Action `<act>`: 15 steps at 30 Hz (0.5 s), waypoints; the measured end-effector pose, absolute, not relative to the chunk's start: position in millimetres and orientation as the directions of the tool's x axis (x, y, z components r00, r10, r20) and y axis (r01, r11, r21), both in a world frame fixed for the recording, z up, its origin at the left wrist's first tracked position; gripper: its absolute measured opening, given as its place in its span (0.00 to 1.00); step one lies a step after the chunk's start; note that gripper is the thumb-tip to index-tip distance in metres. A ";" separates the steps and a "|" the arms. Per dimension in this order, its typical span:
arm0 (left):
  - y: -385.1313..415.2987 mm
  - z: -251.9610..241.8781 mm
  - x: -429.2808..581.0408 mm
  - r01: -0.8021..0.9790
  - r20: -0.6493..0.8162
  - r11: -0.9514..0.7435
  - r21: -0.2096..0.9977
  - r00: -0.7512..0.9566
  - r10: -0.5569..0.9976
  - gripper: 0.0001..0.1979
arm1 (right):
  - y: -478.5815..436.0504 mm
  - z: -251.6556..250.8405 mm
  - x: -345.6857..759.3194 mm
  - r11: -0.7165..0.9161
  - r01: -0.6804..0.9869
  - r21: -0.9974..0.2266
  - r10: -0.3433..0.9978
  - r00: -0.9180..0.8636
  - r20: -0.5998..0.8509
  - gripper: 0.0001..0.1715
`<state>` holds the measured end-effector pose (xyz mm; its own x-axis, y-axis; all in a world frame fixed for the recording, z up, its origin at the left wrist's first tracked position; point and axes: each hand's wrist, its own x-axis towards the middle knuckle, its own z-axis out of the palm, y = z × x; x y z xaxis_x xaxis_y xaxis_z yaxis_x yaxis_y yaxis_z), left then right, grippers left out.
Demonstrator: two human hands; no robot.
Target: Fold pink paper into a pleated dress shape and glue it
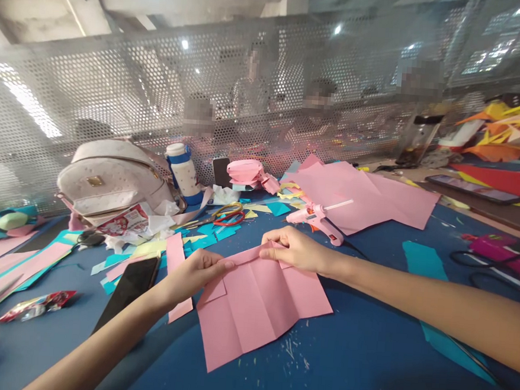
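Observation:
A creased sheet of pink paper is held up at its far edge, with a narrow strip folded over along that edge. My left hand pinches the left end of the fold between thumb and fingers. Near the middle of the same edge, my right hand grips the fold, thumb on top. Vertical creases run down the sheet, and its near part spreads over the blue table. Just beyond my right hand lies a pink glue gun. A pink paper strip lies left of the sheet.
A black phone lies under my left forearm. Scissors rest among paper scraps. Farther back stand a pale backpack and a bottle, before a perforated metal screen with people behind it. Large pink sheets lie back right.

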<state>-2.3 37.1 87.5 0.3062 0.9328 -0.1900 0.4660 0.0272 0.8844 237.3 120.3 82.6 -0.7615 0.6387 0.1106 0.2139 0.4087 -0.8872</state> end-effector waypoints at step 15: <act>39.3 86.7 -6.7 0.479 -0.137 -0.030 0.877 0.308 0.942 0.26 | 123.6 82.4 239.7 0.448 0.185 -0.874 0.631 -0.759 0.163 0.24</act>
